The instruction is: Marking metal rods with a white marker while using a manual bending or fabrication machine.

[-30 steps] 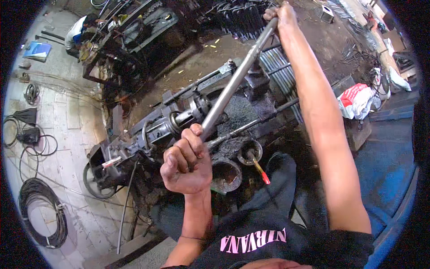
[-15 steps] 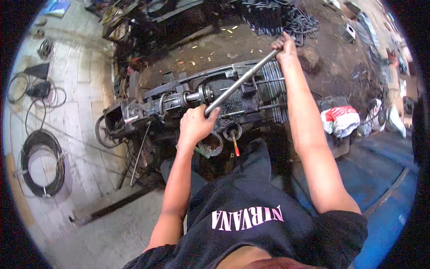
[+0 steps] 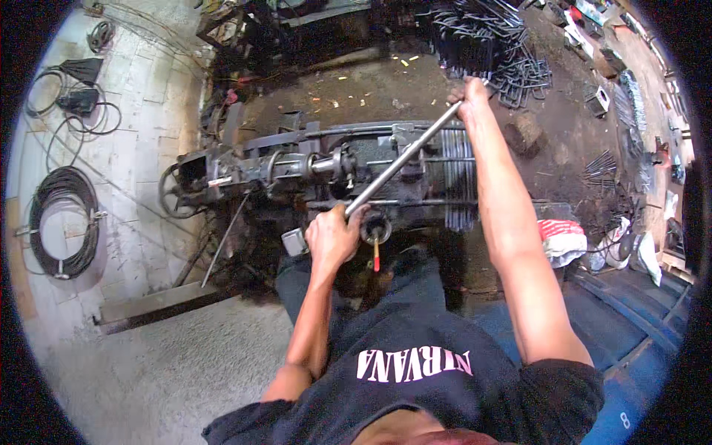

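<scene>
A long bare metal rod (image 3: 404, 158) slants across in front of me, its far end up to the right. Around its lower end the fingers of my left hand (image 3: 332, 236) are closed. My right hand (image 3: 472, 98) grips the upper end with the arm stretched out. Beneath the rod lies a dark, greasy machine (image 3: 311, 165) with a round chuck, guide bars and a handwheel (image 3: 170, 191) at its left. Just right of my left hand is a round cup (image 3: 376, 228), and a brush-like stick (image 3: 376, 256) with a red end leans in it.
Several thin rods (image 3: 457, 174) lie side by side across the machine's right part. Beyond is a pile of bent dark rods (image 3: 512, 63). A coil of black cable (image 3: 63, 222) rests on the left floor. At right sit a red-and-white sack (image 3: 561, 241) and blue metal sheeting (image 3: 608, 319).
The view has shifted, showing more floor at the far right. Both hands still hold the rod and sit slightly lower in the picture. A small grey box now shows left of my left hand.
</scene>
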`<action>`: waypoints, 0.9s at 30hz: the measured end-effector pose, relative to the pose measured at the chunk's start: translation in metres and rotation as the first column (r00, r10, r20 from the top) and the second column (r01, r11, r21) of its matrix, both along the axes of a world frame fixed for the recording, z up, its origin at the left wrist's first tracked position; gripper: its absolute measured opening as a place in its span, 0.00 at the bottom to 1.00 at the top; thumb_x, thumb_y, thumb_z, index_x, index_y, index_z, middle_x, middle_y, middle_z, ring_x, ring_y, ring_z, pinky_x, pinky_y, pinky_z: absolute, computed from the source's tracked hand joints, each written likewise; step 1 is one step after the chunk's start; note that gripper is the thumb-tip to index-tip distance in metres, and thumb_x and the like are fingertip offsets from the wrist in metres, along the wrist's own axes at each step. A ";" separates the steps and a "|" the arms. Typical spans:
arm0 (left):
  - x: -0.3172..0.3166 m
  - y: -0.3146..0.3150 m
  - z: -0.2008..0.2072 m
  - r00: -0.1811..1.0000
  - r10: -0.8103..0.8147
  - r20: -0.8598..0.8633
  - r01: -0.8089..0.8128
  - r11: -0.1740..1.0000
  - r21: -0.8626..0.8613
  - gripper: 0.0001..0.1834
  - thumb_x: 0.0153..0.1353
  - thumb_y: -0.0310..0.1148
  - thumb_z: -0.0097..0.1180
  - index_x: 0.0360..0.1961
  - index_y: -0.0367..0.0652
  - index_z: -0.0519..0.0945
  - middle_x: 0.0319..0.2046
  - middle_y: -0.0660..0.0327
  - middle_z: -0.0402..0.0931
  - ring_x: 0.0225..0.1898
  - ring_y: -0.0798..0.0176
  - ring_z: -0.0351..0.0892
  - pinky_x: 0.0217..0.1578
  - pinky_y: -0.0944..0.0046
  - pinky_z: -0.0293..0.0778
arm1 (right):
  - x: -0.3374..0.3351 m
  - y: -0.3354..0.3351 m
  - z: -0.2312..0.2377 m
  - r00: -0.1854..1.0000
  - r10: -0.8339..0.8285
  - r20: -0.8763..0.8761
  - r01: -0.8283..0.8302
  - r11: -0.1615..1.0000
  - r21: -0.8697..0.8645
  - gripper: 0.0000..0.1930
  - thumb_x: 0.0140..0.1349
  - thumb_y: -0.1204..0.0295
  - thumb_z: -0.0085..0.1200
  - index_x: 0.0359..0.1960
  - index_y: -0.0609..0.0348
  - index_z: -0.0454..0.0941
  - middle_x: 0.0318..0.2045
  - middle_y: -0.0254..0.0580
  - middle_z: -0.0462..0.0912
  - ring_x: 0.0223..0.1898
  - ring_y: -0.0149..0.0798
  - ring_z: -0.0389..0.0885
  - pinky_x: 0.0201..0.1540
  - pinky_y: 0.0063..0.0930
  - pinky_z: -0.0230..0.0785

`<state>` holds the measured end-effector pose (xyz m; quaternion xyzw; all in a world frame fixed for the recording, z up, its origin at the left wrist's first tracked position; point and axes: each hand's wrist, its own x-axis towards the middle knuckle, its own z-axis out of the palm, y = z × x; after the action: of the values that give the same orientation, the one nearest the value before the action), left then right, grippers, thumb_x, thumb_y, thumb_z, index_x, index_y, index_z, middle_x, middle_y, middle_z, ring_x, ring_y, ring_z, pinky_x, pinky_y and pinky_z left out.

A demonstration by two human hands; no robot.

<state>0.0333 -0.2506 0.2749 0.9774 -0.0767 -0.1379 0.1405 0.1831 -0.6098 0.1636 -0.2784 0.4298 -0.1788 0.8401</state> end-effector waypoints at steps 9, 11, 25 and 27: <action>-0.002 0.000 -0.005 0.965 0.107 -0.241 -0.129 0.988 -0.079 0.26 0.60 0.55 0.53 0.28 0.37 0.80 0.23 0.41 0.78 0.33 0.36 0.79 0.34 0.42 0.72 | 0.026 0.002 -0.007 0.975 0.022 -0.223 -0.065 0.980 -0.188 0.06 0.62 0.70 0.39 0.33 0.58 0.67 0.18 0.40 0.66 0.12 0.36 0.63 0.12 0.29 0.55; -0.007 0.000 -0.008 0.979 0.073 -0.191 -0.104 0.982 -0.156 0.28 0.61 0.56 0.52 0.28 0.36 0.81 0.24 0.40 0.77 0.33 0.35 0.78 0.34 0.43 0.72 | 0.034 0.005 -0.009 0.983 0.074 -0.167 -0.104 0.978 -0.182 0.07 0.61 0.71 0.41 0.36 0.60 0.68 0.18 0.43 0.67 0.13 0.37 0.63 0.12 0.30 0.56; -0.089 -0.062 -0.033 0.950 0.111 -0.293 -0.280 0.719 -0.636 0.20 0.68 0.38 0.48 0.26 0.30 0.74 0.14 0.44 0.67 0.15 0.55 0.67 0.20 0.52 0.65 | 0.100 0.102 0.023 0.722 0.361 -0.590 -0.689 0.449 -0.569 0.20 0.53 0.62 0.59 0.40 0.67 0.79 0.31 0.44 0.81 0.27 0.38 0.78 0.28 0.36 0.70; -0.084 -0.040 -0.036 0.923 0.157 -0.350 -0.330 0.793 -0.512 0.19 0.68 0.39 0.48 0.29 0.31 0.74 0.16 0.41 0.69 0.17 0.43 0.74 0.21 0.53 0.66 | 0.098 0.083 0.015 0.785 0.233 -0.575 -0.579 0.607 -0.544 0.20 0.53 0.62 0.58 0.35 0.72 0.80 0.28 0.48 0.82 0.24 0.40 0.78 0.23 0.37 0.70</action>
<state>-0.0505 -0.2911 0.2385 0.8629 0.0354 -0.2311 0.4481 0.2806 -0.5273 0.1783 -0.6990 0.4333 -0.0558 0.5662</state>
